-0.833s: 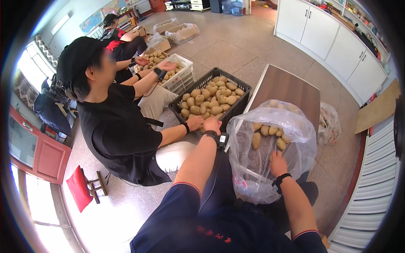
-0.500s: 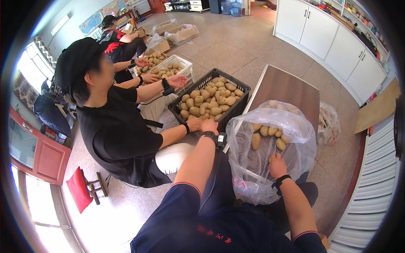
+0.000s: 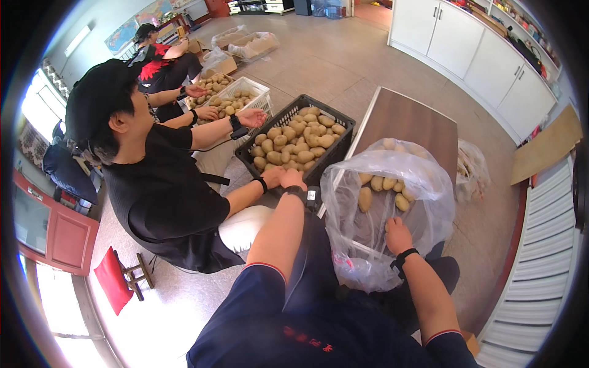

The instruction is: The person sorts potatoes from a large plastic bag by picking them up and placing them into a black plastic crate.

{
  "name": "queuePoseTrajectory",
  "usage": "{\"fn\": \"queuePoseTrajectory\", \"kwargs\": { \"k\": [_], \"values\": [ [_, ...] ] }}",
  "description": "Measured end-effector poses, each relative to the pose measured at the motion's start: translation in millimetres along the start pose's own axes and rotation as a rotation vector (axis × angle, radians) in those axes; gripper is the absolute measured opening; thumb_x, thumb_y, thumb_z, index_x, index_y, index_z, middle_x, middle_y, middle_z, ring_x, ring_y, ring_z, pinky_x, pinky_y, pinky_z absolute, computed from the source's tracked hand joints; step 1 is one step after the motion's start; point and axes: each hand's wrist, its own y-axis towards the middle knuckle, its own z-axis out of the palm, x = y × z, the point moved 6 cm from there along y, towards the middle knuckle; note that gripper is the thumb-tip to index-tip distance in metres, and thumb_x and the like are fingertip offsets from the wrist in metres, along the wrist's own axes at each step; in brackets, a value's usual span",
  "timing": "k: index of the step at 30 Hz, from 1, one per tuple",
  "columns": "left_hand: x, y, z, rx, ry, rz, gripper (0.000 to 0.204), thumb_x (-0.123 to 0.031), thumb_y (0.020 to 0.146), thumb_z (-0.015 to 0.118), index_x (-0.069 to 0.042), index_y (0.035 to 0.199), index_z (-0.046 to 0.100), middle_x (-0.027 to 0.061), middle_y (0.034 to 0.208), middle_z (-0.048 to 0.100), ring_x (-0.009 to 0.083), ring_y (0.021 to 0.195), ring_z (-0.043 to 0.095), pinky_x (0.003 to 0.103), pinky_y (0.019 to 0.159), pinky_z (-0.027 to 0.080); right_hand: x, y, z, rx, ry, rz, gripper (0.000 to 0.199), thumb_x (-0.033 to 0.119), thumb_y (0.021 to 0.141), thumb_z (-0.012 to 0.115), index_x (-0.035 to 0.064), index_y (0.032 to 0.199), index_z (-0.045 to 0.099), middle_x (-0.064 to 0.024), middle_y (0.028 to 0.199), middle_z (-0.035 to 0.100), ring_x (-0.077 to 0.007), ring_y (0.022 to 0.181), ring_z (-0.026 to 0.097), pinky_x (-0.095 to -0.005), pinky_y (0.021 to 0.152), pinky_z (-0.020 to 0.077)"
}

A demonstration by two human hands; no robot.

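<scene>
My left hand [image 3: 292, 178] reaches to the near edge of a black plastic crate [image 3: 345, 140] filled with potatoes [image 3: 300, 136]. It lies right against a co-worker's hand [image 3: 272, 177], and its fingers are mostly hidden. My right hand [image 3: 399, 235] is at the wide mouth of a clear plastic bag [image 3: 343, 245], fingers curled together and pointing inward. Whatever they may hold does not show. Several potatoes [image 3: 383, 184] lie farther inside the bag, seen through its opening. The bag rests partly on a low brown-topped table [image 3: 414, 119].
On my left sits a co-worker in black [image 3: 165, 184], arms over the crates. Beyond is a white crate [image 3: 261, 98] of potatoes, with another person [image 3: 162, 58] behind. Another plastic bag [image 3: 472, 172] stands right of the table. A red-seated stool [image 3: 113, 280] is at left.
The whole view has shifted slightly, moving the scene a little left and up. My right hand stays at the bag and my left hand at the crate's edge; the potatoes look unchanged.
</scene>
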Motion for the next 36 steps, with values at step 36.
{"fn": "queuePoseTrajectory", "kwargs": {
  "k": [36],
  "values": [
    [-114, -70, -32, 0.695, -1.611, 0.221, 0.027, -0.024, 0.095, 0.061, -0.004, 0.112, 0.054, 0.0101, 0.104, 0.063, 0.0218, 0.082, 0.066, 0.034, 0.068, 0.057, 34, 28, -20, 0.224, 1.716, 0.312, 0.044, 0.017, 0.093, 0.060, 0.0029, 0.133, 0.048, -0.0078, 0.118, 0.059, -0.0180, 0.100, 0.060, -0.0323, 0.084, 0.0508]
  ]
}}
